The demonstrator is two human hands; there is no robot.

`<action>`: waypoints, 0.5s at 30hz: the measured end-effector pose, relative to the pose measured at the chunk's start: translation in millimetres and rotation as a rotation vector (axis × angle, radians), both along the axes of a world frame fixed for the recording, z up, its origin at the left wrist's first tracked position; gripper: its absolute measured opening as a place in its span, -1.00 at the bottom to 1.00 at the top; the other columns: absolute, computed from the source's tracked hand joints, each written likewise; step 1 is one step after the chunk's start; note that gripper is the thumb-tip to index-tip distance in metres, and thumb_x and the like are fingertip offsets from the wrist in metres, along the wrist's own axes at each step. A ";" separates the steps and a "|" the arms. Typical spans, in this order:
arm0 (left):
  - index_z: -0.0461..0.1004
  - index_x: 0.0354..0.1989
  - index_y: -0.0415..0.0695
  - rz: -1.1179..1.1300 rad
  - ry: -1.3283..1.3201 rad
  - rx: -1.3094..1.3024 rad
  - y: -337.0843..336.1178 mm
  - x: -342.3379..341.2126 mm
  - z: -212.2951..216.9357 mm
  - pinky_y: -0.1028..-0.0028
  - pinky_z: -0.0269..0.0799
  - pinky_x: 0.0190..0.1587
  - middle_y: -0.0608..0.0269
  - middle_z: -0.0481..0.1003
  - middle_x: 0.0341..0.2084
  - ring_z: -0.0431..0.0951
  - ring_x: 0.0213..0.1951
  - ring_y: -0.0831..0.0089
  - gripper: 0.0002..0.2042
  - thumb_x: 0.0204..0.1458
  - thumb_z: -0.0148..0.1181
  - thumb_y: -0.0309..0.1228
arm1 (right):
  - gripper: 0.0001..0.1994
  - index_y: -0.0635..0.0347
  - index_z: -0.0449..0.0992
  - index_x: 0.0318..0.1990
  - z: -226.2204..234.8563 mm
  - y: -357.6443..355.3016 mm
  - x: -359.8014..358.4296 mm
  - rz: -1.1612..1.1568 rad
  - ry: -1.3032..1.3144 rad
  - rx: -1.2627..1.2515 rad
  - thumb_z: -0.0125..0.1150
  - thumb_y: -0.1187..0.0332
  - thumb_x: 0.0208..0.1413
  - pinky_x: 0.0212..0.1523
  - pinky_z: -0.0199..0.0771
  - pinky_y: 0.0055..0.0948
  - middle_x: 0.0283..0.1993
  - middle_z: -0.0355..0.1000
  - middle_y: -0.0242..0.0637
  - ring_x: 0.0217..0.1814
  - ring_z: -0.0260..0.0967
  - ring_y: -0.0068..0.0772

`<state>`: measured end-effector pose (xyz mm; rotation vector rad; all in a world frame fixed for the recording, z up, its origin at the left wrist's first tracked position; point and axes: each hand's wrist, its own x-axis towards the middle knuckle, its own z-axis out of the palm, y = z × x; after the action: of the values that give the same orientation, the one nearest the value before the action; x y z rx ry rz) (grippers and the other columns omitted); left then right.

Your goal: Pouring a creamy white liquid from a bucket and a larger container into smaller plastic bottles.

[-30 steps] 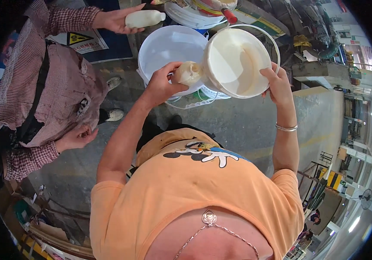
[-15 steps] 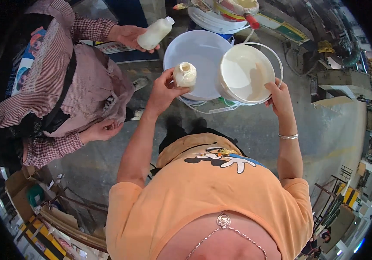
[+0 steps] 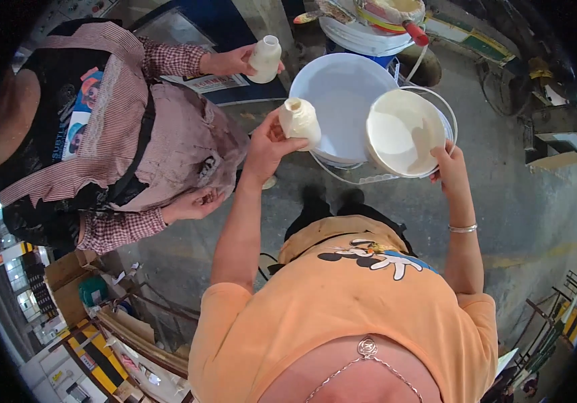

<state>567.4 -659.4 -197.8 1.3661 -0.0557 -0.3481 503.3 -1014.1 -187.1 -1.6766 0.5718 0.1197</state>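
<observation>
Left hand [image 3: 268, 144] gripping cream bottle [image 3: 302, 126], mouth up, near left edge of large white bucket [image 3: 332, 77]. Right hand [image 3: 452, 171] clasping rim of small pail [image 3: 401, 131], pail overlapping bucket's right edge, contact unclear. Co-worker's hand [image 3: 231, 62] holding second bottle [image 3: 264, 64] near upper-left edge.

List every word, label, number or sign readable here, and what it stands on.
Co-worker's black shirt: blue lettering, partly legible, wording withheld.
White sign on the blue panel, pendant: too small to read.
Bottle in the left hand, small bucket in the right hand: no text visible.
</observation>
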 end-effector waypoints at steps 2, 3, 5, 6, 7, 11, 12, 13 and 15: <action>0.36 0.12 -0.22 0.019 0.007 0.061 -0.2 0.8 0.9 0.41 0.42 0.07 0.25 0.49 -0.07 0.50 -0.03 0.43 -0.43 -0.16 0.36 -0.61 | -0.79 0.37 0.46 -0.26 -2.5 -0.5 -0.6 0.004 -0.009 0.012 0.01 0.38 0.08 -0.82 0.25 -0.63 -0.63 0.37 -0.35 -0.80 0.24 -0.62; 0.35 0.11 -0.21 0.017 -0.007 0.047 0.5 4.0 -1.7 0.41 0.42 0.07 0.25 0.48 -0.07 0.50 -0.03 0.43 -0.44 -0.16 0.35 -0.61 | -0.79 0.37 0.46 -0.26 -4.3 -1.1 -1.2 0.006 -0.011 0.023 0.01 0.38 0.08 -0.82 0.25 -0.63 -0.63 0.37 -0.35 -0.80 0.24 -0.62; 0.35 0.11 -0.21 0.018 -0.025 0.040 0.7 5.2 -3.7 0.42 0.42 0.06 0.25 0.47 -0.07 0.49 -0.03 0.43 -0.44 -0.15 0.35 -0.61 | -0.80 0.36 0.46 -0.27 -7.7 -2.0 -2.3 0.011 -0.003 -0.002 0.01 0.38 0.08 -0.82 0.25 -0.63 -0.64 0.36 -0.36 -0.80 0.24 -0.62; 0.34 0.11 -0.21 0.035 -0.032 0.039 -1.6 6.1 -3.0 0.42 0.42 0.07 0.25 0.46 -0.07 0.48 -0.02 0.44 -0.43 -0.16 0.36 -0.61 | -0.80 0.36 0.46 -0.27 -8.7 -2.6 -2.1 0.012 -0.007 0.005 0.01 0.38 0.08 -0.82 0.25 -0.63 -0.64 0.36 -0.36 -0.80 0.24 -0.62; 0.34 0.11 -0.21 0.053 -0.039 0.038 -3.3 7.1 -2.4 0.43 0.41 0.07 0.26 0.45 -0.06 0.48 -0.01 0.45 -0.43 -0.16 0.37 -0.61 | -0.80 0.36 0.45 -0.28 -9.4 -3.1 -2.1 0.010 0.004 0.002 0.01 0.38 0.08 -0.82 0.24 -0.63 -0.64 0.36 -0.36 -0.80 0.23 -0.62; 0.32 0.13 -0.22 0.048 -0.035 0.052 -6.1 7.8 -3.9 0.42 0.40 0.09 0.27 0.44 -0.05 0.46 0.01 0.45 -0.40 -0.17 0.40 -0.58 | -0.81 0.35 0.45 -0.28 -11.3 -6.2 -1.8 0.031 0.008 0.020 0.00 0.39 0.08 -0.83 0.22 -0.63 -0.64 0.36 -0.36 -0.80 0.22 -0.63; 0.32 0.13 -0.21 0.069 -0.082 0.049 -7.7 7.2 -4.3 0.42 0.39 0.09 0.27 0.44 -0.06 0.46 0.01 0.45 -0.40 -0.17 0.41 -0.57 | -0.81 0.35 0.45 -0.28 -11.6 -5.9 -2.3 0.035 0.004 0.022 0.00 0.39 0.08 -0.83 0.22 -0.63 -0.64 0.36 -0.36 -0.80 0.22 -0.63; 0.32 0.13 -0.20 0.090 -0.130 0.046 -9.5 7.0 -4.9 0.42 0.39 0.09 0.28 0.44 -0.06 0.46 0.00 0.45 -0.39 -0.16 0.42 -0.57 | -0.82 0.34 0.45 -0.29 -11.7 -5.4 -2.6 0.033 0.003 0.015 0.01 0.38 0.08 -0.83 0.22 -0.63 -0.65 0.35 -0.37 -0.80 0.22 -0.63; 0.32 0.12 -0.19 0.088 -0.110 0.031 -11.9 10.7 -8.1 0.42 0.39 0.10 0.27 0.44 -0.06 0.46 0.00 0.46 -0.41 -0.16 0.41 -0.57 | -0.82 0.33 0.44 -0.31 -12.7 -5.4 -2.6 0.035 -0.001 0.011 0.01 0.38 0.08 -0.82 0.22 -0.63 -0.65 0.34 -0.38 -0.80 0.22 -0.63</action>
<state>578.1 -671.3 -205.9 1.4127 -0.0813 -0.2013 500.6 -1019.5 -199.8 -1.6764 0.5410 0.1470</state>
